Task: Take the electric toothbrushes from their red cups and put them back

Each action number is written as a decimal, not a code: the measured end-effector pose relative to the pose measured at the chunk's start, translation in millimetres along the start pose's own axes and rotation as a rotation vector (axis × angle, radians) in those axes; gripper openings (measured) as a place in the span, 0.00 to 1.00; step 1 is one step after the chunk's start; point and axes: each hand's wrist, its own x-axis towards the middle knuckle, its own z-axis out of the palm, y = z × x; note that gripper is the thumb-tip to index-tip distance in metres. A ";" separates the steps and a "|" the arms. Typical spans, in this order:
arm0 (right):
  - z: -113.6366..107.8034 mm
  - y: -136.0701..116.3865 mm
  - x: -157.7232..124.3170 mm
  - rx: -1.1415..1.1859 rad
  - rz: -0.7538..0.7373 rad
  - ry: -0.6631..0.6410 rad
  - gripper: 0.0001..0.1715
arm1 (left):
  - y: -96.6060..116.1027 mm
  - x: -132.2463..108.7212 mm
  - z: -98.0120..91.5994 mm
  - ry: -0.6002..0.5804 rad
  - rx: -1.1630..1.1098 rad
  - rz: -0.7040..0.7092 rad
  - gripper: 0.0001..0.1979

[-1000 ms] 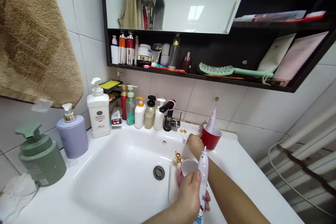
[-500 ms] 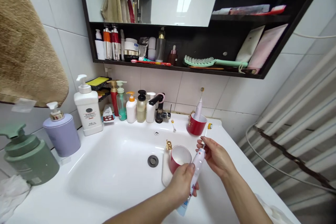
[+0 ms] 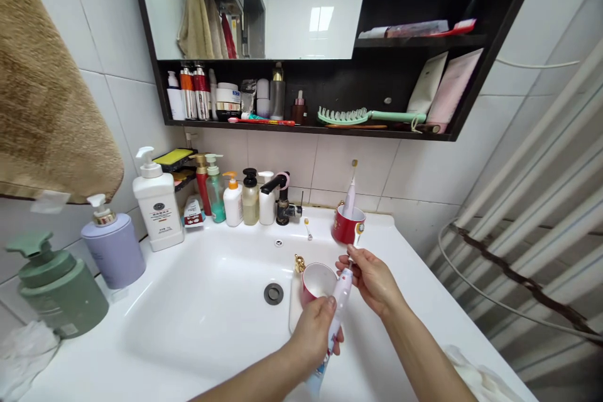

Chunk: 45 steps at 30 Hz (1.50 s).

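My left hand (image 3: 315,326) is wrapped round the pale lavender handle of an electric toothbrush (image 3: 342,289), which tilts up over the right side of the basin. Below that hand a light blue printed end (image 3: 316,379) sticks out; whether it belongs to the handle I cannot tell. My right hand (image 3: 370,273) pinches the stem of a brush head (image 3: 358,229) with yellow and dark bristles, just above the handle's top. Fingers hide whether head and handle touch. Close beside my left hand, a red cup (image 3: 316,282) with a white inside sits on the basin's ledge.
Another red cup (image 3: 343,227) behind holds a second electric toothbrush (image 3: 350,195). A small loose brush head (image 3: 308,229) lies near the black faucet (image 3: 282,198). Pump bottles (image 3: 233,201) line the left and back. A dark cabinet shelf (image 3: 292,127) overhangs the sink (image 3: 211,301).
The view has shifted, so the scene sits further left. The brush head in my right hand has turned, its bristles now facing more toward me. Both hands keep their hold.
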 end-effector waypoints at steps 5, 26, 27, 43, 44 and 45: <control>1.5 5.7 2.6 -0.020 0.017 0.000 0.14 | -2.6 -0.9 -2.8 0.044 0.012 0.011 0.24; 8.3 6.6 -6.7 -0.105 -0.044 -0.123 0.14 | 1.4 2.6 -3.7 -0.062 -0.220 0.027 0.27; 8.6 6.4 -7.1 -0.116 -0.045 -0.137 0.14 | 1.6 2.9 -4.3 -0.067 -0.216 0.033 0.27; 15.6 9.8 -8.5 -0.161 -0.016 -0.177 0.13 | -7.3 2.6 -5.5 -0.030 -0.259 0.036 0.25; 17.4 9.6 -9.7 -0.167 -0.027 -0.193 0.13 | -6.4 2.1 -4.5 -0.026 -0.261 0.046 0.24; 18.4 8.7 -11.6 -0.181 -0.050 -0.203 0.14 | -4.9 1.2 -3.5 -0.017 -0.264 0.060 0.24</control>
